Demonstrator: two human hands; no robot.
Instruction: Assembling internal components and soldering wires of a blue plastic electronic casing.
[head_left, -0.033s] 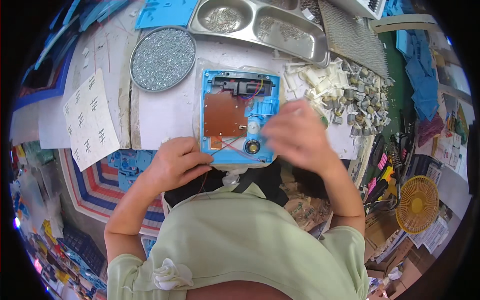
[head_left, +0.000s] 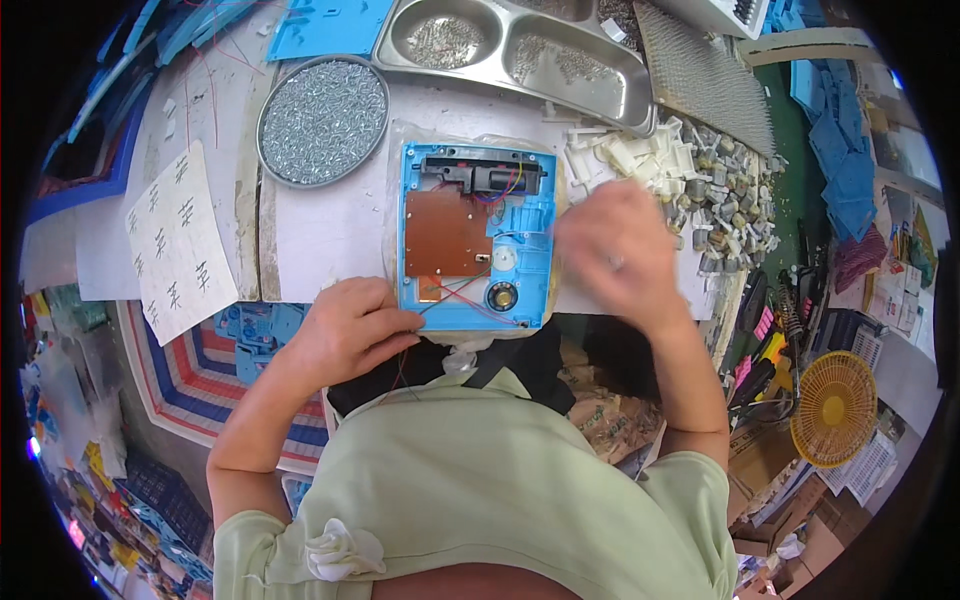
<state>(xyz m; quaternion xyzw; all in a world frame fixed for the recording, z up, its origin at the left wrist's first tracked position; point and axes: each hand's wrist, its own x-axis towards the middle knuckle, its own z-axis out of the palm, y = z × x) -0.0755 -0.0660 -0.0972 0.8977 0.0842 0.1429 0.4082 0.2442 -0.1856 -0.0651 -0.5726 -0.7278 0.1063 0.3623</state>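
Note:
A light blue plastic case [head_left: 530, 285] lies open in front of me on a clear plastic sheet. Inside it sit a brown circuit board [head_left: 447, 235], a black mechanism [head_left: 480, 177], a white round part [head_left: 504, 259] and a small round speaker [head_left: 501, 295]. My left hand [head_left: 355, 325] is at the case's lower left corner, fingers pinched on thin wires [head_left: 403, 368] that run from the case and hang below the hand. My right hand [head_left: 625, 255], smeared by motion, hovers right of the case, near the white plastic parts; its fingers are hard to read.
A round dish of screws [head_left: 324, 120] stands at the upper left. Behind the case is a metal compartment tray [head_left: 590, 105] with small metal pieces. White plastic parts [head_left: 640, 160] and small motors [head_left: 725, 200] are heaped at the right. A handwritten paper sheet [head_left: 180, 245] lies left.
My right hand has moved right, away from the case's right edge toward the white parts. The left hand stays at the lower left corner.

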